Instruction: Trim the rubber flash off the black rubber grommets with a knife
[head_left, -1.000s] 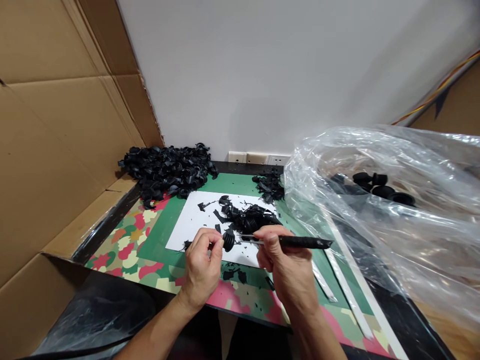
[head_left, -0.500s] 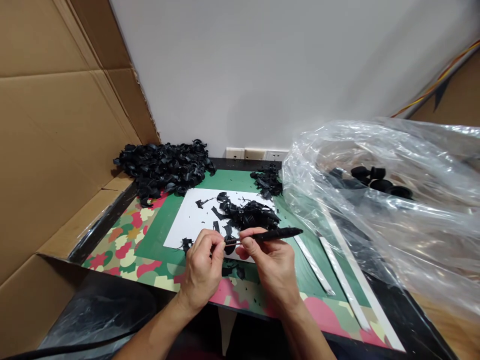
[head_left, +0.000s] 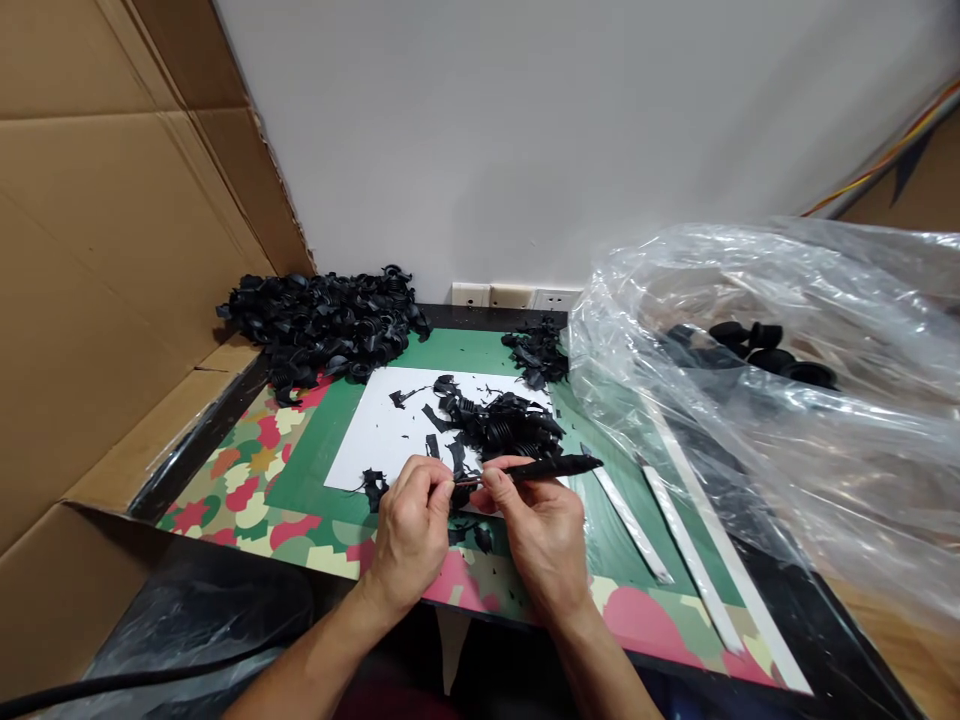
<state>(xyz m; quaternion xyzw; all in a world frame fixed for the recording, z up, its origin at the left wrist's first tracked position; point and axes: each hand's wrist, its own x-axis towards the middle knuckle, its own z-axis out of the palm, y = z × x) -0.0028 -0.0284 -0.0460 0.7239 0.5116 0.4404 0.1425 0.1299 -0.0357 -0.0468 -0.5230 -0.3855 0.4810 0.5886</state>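
Note:
Over the near edge of a white paper sheet (head_left: 364, 430), both hands meet, fingertips close together. My right hand (head_left: 549, 535) is closed like a pen grip around a thick black-handled tool (head_left: 561, 467), whose thin tip points left toward the other hand. Pinched in my left hand (head_left: 412, 525) is a small black rubber piece (head_left: 460, 496), mostly hidden by fingers. Just beyond them lies a heap of ribbed black rubber parts (head_left: 510, 425) with torn scraps around it. More scraps (head_left: 472, 535) lie below the fingers.
A large pile of black rubber pieces (head_left: 322, 325) sits back left, a smaller one (head_left: 536, 350) back right. Two white-handled blades (head_left: 694, 555) lie on the green mat (head_left: 300, 480). A clear plastic bag (head_left: 750, 280) with black cups stands right; cardboard (head_left: 112, 200) walls the left.
The view has shifted slightly. The hands stay together in nearly the same place, the tool's thin shaft now showing less between them. Grips are unchanged.

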